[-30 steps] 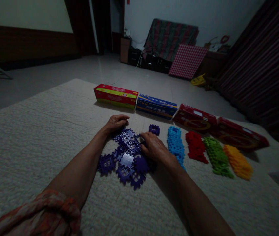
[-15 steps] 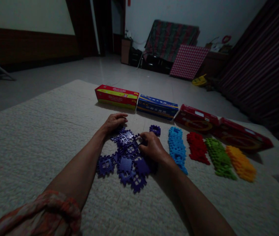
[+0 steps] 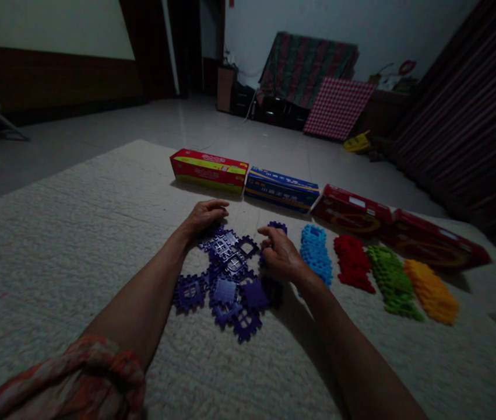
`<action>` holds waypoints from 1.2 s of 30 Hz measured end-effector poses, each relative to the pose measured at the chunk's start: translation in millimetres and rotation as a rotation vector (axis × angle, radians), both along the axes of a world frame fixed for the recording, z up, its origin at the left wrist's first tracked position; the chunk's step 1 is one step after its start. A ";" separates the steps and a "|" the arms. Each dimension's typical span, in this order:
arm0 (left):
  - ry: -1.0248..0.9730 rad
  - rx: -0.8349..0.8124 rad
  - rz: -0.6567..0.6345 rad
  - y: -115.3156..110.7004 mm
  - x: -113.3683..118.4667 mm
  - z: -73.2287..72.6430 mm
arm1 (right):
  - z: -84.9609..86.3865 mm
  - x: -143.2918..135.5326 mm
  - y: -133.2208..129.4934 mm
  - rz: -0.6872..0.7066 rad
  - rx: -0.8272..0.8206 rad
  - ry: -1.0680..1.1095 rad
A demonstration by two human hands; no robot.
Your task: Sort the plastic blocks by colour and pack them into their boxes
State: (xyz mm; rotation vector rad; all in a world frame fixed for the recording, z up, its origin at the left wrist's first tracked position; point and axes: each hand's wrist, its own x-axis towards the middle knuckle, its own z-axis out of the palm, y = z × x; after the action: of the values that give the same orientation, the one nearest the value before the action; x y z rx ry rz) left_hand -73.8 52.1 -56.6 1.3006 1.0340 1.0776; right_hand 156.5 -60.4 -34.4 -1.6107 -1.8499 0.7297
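My left hand [image 3: 207,217] rests at the far left edge of a loose heap of purple interlocking plastic tiles [image 3: 225,290], fingers stretched out and slightly bent, gripping nothing that I can see. To the right of the heap is my right hand [image 3: 281,255], its index finger pointing forward. A purple tile [image 3: 263,257] shows at the thumb side of this hand, pinched under the fingers and mostly hidden. Just beyond the fingertips, a separate purple tile [image 3: 281,225] lies on the mat, partly covered by the hand. The heap mixes window-shaped, open-frame and solid square tiles with notched edges.
Right of my hand run rows of blue tiles [image 3: 315,254], red tiles [image 3: 352,263], green tiles [image 3: 394,283] and yellow tiles [image 3: 432,291]. Behind them stand a red-yellow box [image 3: 208,171], a blue box [image 3: 280,189] and two dark red boxes [image 3: 350,210] on the pale mat [image 3: 77,233].
My right hand has moved right, off the heap, with a purple tile at its fingers, and now partly covers the separate purple tile. My left hand has stayed in place.
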 end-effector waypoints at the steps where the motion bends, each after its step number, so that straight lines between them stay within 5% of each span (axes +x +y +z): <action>1: -0.001 0.002 -0.003 0.2 -0.1 -0.5 | 1.8 0.8 -0.1 0.011 0.011 0.004; 8: 0.026 0.004 -0.014 1.8 -0.8 -2.3 | 7.7 -1.0 -3.0 0.141 -0.028 -0.056; 15: 0.025 0.013 -0.033 1.7 -0.9 -2.1 | 17.2 -3.3 -19.2 0.102 0.169 -0.462; 21: 0.040 0.022 -0.026 -0.5 -1.4 -0.5 | 32.4 -4.2 -16.9 0.308 0.245 -0.151; 27: 0.037 0.026 -0.040 1.6 -1.6 -3.3 | 32.5 17.0 -12.1 0.349 0.138 -0.313; 36: 0.051 0.031 -0.029 2.5 -1.8 -4.4 | 27.3 4.6 -12.6 0.398 0.022 -0.431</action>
State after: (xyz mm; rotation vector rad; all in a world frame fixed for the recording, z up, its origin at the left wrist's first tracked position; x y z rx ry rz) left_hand -75.6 54.6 -61.1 1.3703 1.0367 1.0467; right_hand 161.1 -73.0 -7.0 -1.4840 -2.5263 0.5441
